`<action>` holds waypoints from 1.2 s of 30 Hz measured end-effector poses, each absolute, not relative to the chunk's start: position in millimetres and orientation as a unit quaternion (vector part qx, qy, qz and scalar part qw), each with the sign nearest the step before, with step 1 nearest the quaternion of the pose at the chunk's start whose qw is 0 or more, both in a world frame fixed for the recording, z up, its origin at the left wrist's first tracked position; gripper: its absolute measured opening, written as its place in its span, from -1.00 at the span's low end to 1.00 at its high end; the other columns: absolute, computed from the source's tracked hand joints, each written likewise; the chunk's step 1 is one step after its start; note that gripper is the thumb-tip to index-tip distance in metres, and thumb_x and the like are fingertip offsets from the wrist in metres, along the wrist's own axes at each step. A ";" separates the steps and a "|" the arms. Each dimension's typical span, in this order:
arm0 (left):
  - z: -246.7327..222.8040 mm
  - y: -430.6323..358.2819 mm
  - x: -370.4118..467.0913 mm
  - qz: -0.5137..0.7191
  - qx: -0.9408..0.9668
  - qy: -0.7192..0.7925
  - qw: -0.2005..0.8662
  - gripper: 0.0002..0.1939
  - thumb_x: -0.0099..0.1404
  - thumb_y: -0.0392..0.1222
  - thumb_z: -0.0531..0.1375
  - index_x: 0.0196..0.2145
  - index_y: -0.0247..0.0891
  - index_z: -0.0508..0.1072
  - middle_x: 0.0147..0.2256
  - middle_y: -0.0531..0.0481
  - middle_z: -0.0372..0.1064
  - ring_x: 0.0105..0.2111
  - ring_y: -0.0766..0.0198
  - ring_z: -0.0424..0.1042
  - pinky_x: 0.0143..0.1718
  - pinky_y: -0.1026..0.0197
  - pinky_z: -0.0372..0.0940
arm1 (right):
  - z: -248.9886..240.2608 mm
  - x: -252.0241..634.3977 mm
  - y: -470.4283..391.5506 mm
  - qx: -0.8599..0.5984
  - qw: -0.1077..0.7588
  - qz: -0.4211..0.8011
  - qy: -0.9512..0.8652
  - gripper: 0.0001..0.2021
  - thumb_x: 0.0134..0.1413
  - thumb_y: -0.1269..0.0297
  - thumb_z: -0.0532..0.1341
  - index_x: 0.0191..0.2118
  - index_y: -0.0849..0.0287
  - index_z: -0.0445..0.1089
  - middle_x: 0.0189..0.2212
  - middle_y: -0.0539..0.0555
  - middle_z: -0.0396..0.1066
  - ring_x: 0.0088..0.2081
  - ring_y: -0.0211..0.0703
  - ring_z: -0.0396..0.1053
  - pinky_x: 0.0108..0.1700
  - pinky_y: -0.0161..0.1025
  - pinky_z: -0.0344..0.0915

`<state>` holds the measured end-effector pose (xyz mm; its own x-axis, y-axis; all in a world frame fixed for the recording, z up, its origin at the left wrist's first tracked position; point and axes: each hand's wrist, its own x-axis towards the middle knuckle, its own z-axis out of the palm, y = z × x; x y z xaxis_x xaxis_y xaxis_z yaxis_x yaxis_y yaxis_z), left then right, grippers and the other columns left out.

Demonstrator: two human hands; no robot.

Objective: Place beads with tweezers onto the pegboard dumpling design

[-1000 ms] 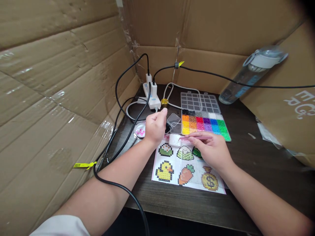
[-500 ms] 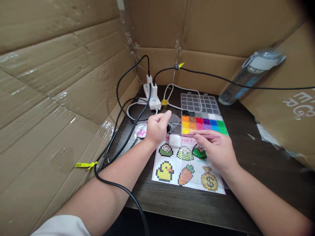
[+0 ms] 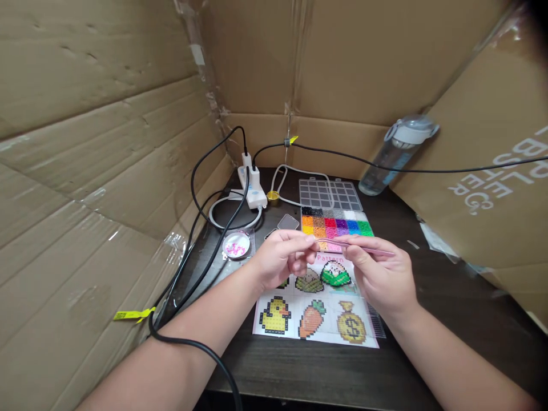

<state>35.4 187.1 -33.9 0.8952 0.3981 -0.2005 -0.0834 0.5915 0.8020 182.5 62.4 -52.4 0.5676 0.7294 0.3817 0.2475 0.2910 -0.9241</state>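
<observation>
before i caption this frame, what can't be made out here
All in the head view:
Tips of the tweezers: hidden at the fingertips of the left hand.
Top-left picture on the pattern sheet: mostly covered by the left hand.
Lower-right corner of the bead case: behind the right hand.
Lettering on the right cardboard panel: cut off by the right edge.
Beads in the white dish: too small to count.

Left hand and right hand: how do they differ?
The left hand is at the tip end of the pink tweezers; the right hand grips them farther back. In view, the left hand covers the upper-left corner of the pattern sheet; the right hand overlaps its right side. Both are bare.
</observation>
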 end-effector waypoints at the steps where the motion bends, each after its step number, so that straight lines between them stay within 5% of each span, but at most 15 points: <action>1: -34.0 186.4 35.5 0.132 0.428 0.181 0.876 -0.77 0.12 -0.11 0.34 -0.46 -0.36 0.50 -0.58 0.04 0.34 -0.71 0.55 0.10 -0.65 0.38 0.00 | -52.8 182.6 62.7 -0.566 0.679 0.183 -0.430 -0.88 0.08 0.18 0.34 -0.27 0.06 0.55 -0.25 0.11 0.60 -0.20 0.00 0.57 -0.10 0.01 0.52; 12: -38.1 189.3 35.1 0.098 0.393 0.144 0.903 -0.82 0.18 -0.20 0.32 -0.47 -0.37 0.47 -0.62 0.07 0.27 -0.68 0.53 0.11 -0.59 0.37 0.05 | -52.8 182.2 60.8 -0.508 0.719 0.231 -0.415 -0.89 0.07 0.36 0.35 -0.27 -0.01 0.56 -0.23 0.02 0.60 -0.19 -0.10 0.57 -0.07 -0.07 0.52; 36: -39.4 188.0 35.4 0.083 0.385 0.128 0.910 -0.82 0.22 -0.20 0.29 -0.46 -0.38 0.48 -0.60 0.05 0.28 -0.66 0.52 0.12 -0.57 0.37 0.06 | -51.8 182.8 60.7 -0.567 0.677 0.191 -0.428 -0.85 0.09 0.13 0.32 -0.28 0.07 0.55 -0.27 0.11 0.60 -0.25 -0.02 0.58 -0.17 -0.03 0.54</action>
<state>35.4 188.0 -39.4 0.9538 0.2485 -0.1688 -0.0521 0.6903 0.7216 182.8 60.7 -51.8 0.5599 0.7442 0.3642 0.2268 0.2850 -0.9313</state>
